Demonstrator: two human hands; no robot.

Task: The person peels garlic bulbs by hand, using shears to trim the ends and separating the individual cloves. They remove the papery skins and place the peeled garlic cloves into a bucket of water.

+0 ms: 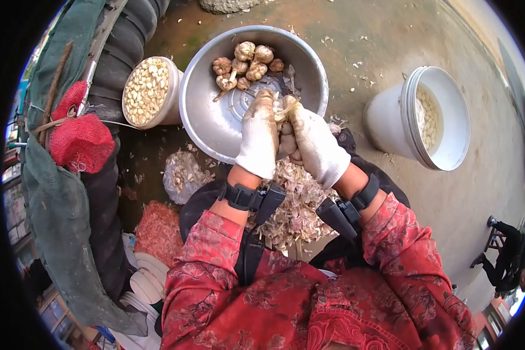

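My two gloved hands meet over the near rim of a metal basin (pixel 207 125). Fingers of my left hand (pixel 259 133) and my right hand (pixel 316 139) are closed around a piece of garlic (pixel 281 108) between them, partly hidden by the fingertips. Several whole garlic bulbs (pixel 245 51) lie at the far side of the basin, with bits of skin near them. Below my wrists is a heap of garlic skins (pixel 297 201). Both gloves are white and stained at the fingers.
A bucket of peeled cloves (pixel 172 93) stands left of the basin; a white bucket (pixel 385 116) with cloves and liquid stands tilted at right. A plastic bag (pixel 184 177), red netting (pixel 157 233) and large dark tyres (pixel 119 52) are at left. Another person (pixel 510 254) sits far right.
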